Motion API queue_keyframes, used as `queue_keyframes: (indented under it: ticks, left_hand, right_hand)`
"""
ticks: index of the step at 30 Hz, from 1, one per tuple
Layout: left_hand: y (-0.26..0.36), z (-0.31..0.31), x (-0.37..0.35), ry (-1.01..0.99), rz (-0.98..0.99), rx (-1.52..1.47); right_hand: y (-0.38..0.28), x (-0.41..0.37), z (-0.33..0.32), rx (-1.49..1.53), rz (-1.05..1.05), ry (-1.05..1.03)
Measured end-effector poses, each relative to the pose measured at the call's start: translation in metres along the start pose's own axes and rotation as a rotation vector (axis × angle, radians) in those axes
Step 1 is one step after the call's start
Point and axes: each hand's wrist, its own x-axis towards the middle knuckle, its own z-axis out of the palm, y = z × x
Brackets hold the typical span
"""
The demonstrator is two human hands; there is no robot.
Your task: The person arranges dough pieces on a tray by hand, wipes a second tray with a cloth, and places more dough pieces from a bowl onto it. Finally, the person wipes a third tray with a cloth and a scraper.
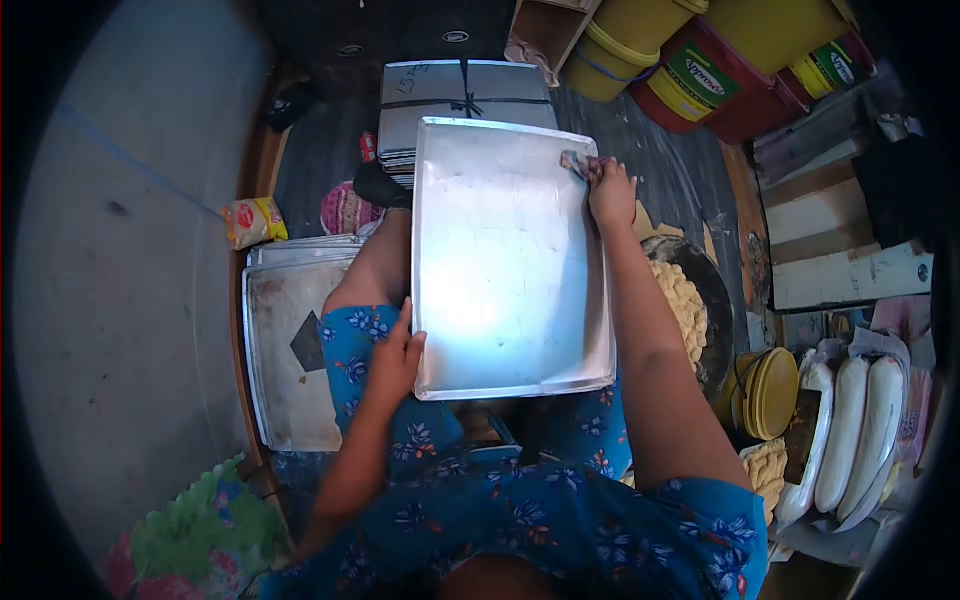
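Note:
A large shiny metal baking tray rests over my lap, its rim raised all round. My left hand grips the tray's left edge near the lower corner, thumb on the rim. At the upper right, my right hand is closed on a crumpled, patterned cloth that touches the tray's inner face near its right rim. Behind the tray lies a stack of metal trays tied with black strap. More trays, with darker, stained surfaces, form a pile left of my leg.
A yellow packet stands by the left wall. On the right are a dark round pan with pale dough-like pieces, a yellow bucket and wrapped white rolls. Yellow and red tubs fill the back right.

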Motion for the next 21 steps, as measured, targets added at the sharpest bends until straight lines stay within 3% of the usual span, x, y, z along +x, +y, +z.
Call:
queue_keyframes:
  ticks: [4,7,8,11,13,15,19,20,21]
  left_hand:
    - [0.002,-0.002,-0.003,-0.022,-0.036,-0.015]
    - [0.0,0.0,-0.002,-0.013,-0.019,-0.017]
    - [0.0,0.0,-0.001,-0.02,-0.026,-0.003]
    - [-0.002,-0.002,-0.001,-0.037,-0.052,0.022]
    - [-0.004,-0.002,-0.003,-0.024,-0.04,0.001]
    - [0.006,-0.007,-0.001,-0.066,-0.092,-0.022]
    - [-0.001,-0.007,0.002,-0.108,-0.058,-0.077]
    - [-0.006,-0.007,0.003,-0.125,-0.046,-0.113]
    - [-0.01,-0.007,0.003,-0.142,-0.033,-0.149]
  right_hand:
    - [-0.004,0.062,0.027,-0.019,0.014,0.023]
    - [-0.003,0.1,0.018,0.183,0.083,-0.098]
    - [-0.003,0.1,0.015,0.316,0.143,0.03]
    - [0.0,0.115,0.022,0.33,0.249,0.195]
    - [-0.012,0.104,-0.032,0.857,0.377,0.187]
    - [-0.011,0.089,-0.046,1.077,0.378,0.316]
    - [-0.002,0.079,0.021,0.707,0.324,0.245]
    - [-0.017,0.075,0.037,0.543,0.422,0.101]
    - [-0.037,0.067,0.044,0.233,0.237,0.098]
